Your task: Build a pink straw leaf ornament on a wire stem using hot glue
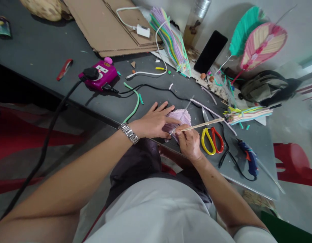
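A small lilac leaf-shaped piece (184,116), made of ribbed strips with a thin pale stem, lies near the table's front edge. My left hand (156,120) rests on its left side with the fingers spread. At the leaf's lower end, my right hand (189,141) pinches a thin wooden stick (205,124), which points up and to the right. The stick's lower tip is hard to make out near my left fingers. Just right of that hand lie scissors (213,141) with yellow and red handles.
A blue glue gun (250,158) lies at right, its cord running left. A purple power socket (101,75), red cutter (64,69), cardboard (115,30) and bundled pipe cleaners (171,40) are farther off. A black phone (210,52) leans near finished leaf fans (263,47).
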{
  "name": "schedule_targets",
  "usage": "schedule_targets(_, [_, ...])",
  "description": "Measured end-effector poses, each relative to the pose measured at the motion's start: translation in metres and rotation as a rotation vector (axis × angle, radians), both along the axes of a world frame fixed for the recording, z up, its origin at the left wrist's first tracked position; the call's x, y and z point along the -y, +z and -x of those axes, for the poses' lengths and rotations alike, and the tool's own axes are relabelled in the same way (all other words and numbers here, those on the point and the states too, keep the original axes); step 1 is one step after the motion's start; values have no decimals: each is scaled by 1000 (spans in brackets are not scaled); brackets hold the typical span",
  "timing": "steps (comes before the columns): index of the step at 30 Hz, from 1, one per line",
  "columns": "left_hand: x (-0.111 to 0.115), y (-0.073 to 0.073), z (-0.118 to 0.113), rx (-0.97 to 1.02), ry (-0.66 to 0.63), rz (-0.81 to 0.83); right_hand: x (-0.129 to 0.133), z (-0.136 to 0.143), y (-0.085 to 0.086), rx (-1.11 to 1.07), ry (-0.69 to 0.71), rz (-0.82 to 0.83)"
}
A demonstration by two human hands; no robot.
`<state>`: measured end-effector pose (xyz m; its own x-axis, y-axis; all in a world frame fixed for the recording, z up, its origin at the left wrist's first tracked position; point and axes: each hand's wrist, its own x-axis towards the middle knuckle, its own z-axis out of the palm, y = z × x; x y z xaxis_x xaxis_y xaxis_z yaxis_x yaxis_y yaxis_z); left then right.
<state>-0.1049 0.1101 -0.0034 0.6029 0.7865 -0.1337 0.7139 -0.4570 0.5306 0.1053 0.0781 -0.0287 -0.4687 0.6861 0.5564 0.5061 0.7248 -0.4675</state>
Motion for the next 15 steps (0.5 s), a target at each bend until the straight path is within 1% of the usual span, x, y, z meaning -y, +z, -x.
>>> schedule_targets(11, [1, 1, -1, -10, 1, -6, 2, -3, 0, -45, -20, 23])
schedule_targets(15, [1, 1, 0, -9, 0, 0, 2, -2, 1, -17, -14, 43])
